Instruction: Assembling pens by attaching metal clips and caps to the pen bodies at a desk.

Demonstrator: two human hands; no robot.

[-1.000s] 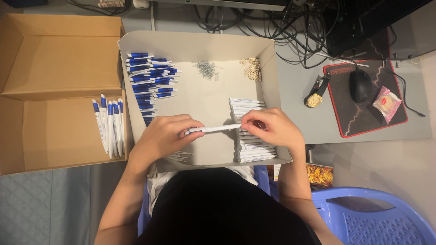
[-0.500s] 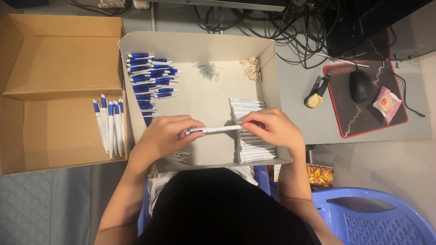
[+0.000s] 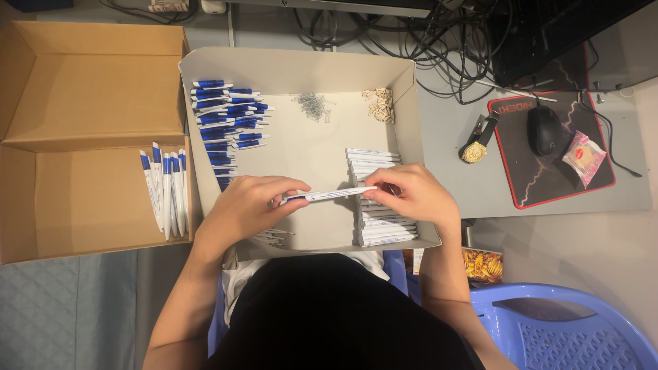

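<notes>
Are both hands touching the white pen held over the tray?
Touching. The head view shows the left hand gripping the blue-tipped end of the white pen, and the right hand pinching its other end.

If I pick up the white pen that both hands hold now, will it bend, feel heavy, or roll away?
The pen probably stays stiff: it spans straight between the left hand and right hand without sagging. It looks light, since fingertips alone carry it. Its thin round barrel may roll on the flat tray, though the stacked white barrels lie still together.
</notes>
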